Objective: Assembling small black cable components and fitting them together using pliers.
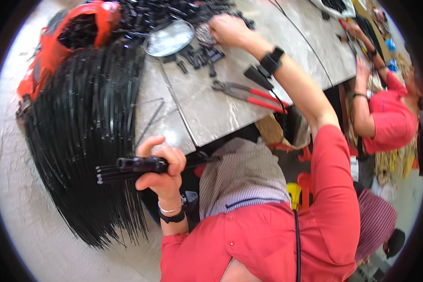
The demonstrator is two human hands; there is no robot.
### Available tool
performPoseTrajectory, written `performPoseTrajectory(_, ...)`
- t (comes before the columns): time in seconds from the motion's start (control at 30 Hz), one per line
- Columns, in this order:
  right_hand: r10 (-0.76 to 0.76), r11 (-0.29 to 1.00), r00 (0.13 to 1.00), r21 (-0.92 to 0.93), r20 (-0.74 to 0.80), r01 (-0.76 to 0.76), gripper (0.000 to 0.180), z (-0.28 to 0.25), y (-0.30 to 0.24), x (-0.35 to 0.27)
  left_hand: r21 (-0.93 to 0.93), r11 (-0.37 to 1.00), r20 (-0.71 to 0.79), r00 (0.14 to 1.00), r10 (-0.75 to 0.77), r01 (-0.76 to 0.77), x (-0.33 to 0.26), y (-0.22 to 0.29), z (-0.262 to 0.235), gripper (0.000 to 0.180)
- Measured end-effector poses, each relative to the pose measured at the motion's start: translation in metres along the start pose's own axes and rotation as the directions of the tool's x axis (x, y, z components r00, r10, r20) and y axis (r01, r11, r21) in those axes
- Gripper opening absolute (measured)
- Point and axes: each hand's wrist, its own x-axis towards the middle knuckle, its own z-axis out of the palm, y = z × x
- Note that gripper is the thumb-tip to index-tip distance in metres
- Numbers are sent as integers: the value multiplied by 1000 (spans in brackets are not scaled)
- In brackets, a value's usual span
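My left hand [167,167] is closed round a few thin black rods [109,175] with pale tips and a short black tubular fitting [145,164]. It is in front of the table's near edge. My right hand [230,30] reaches to the far side of the table, fingers bent down at a small heap of silvery parts [204,34]. Whatever its fingertips pinch is hidden. Beside the heap lie a round shiny dish [169,38] and several black plastic fittings [202,57]. Red-handled pincers [249,93] lie nearer to me.
A thick bundle of long black rods [87,136] hangs over the table's left side, below a red plastic bag [109,23]. More black fittings [141,11] are piled at the back. To the right, a co-worker in a red shirt [392,115] works at the same table [286,51].
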Motion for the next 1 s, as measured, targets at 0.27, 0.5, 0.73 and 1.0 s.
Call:
performPoseTrajectory(0.27,-34,999,999,-38,19,35,10,-14,-21,-14,17,1000,11,1000,5,-5,-4,-6,1,87)
performPoseTrajectory(0.5,17,1000,991,22,129,-20,16,-21,-22,-19,77,997,-33,999,-2,4,-18,-5,7,82)
performPoseTrajectory(0.73,48,999,998,6,-39,-47,18,-22,-28,-6,95,994,-28,998,53,-51,-19,8,14,79)
performPoseTrajectory(1.0,116,993,991,-5,-69,-117,11,-4,-13,-15,29,999,-85,996,-19,21,-28,5,13,80)
